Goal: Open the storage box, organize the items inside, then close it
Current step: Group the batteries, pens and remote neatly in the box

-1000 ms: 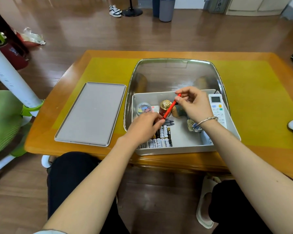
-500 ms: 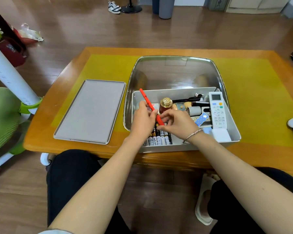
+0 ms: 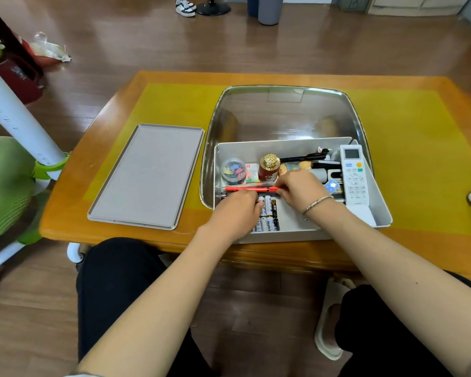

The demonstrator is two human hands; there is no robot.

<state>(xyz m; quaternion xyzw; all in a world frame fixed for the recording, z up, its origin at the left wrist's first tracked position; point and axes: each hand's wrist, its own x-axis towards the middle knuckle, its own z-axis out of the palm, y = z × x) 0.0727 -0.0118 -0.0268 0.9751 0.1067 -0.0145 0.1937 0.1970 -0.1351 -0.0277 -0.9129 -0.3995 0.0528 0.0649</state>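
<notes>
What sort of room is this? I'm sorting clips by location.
Probably a home living room: a low wooden table on wood flooring, sneakers left out on the floor, and a box of household odds and ends like a remote and batteries.

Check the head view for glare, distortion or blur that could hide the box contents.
Head view: wide-angle bending curves the table edges; the shiny metal tray behind the storage box mirrors the room, with mild glare. Box contents are sharp: red pen, batteries and remote read clearly. Left hand and right hand cover part of the box floor.
</notes>
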